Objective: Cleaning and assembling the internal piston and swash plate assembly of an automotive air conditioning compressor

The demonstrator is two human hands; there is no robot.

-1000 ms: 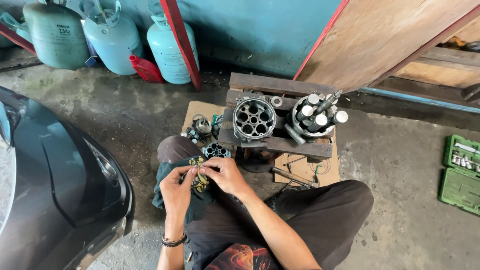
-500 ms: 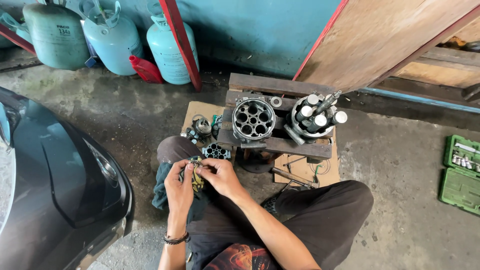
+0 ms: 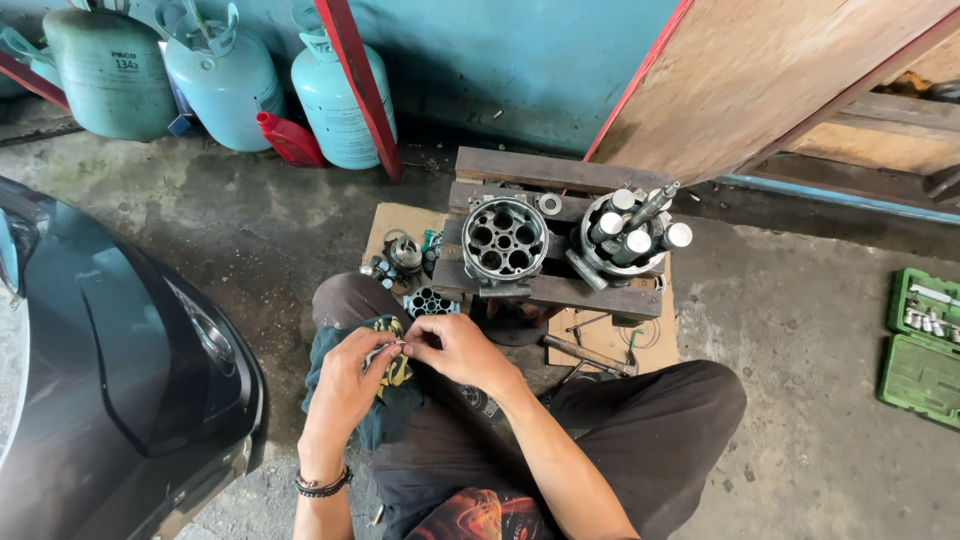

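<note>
I sit cross-legged on a concrete floor. My left hand and my right hand meet over my left knee, both pinching a small metal part between the fingertips. A dark teal rag with a yellow print lies on my lap under the hands. Just ahead, a round metal cylinder block with several bores rests on a low wooden stand. Beside it stands a round assembly with several silver pistons.
A dark car's front fills the left. Three pale green gas cylinders and a red bottle line the blue wall. Cardboard holds small metal parts. A green socket case lies open at right. A wooden board leans behind.
My hands have shifted slightly, fingers working the small part; my left hand has come a little lower. Everything else is as before.
</note>
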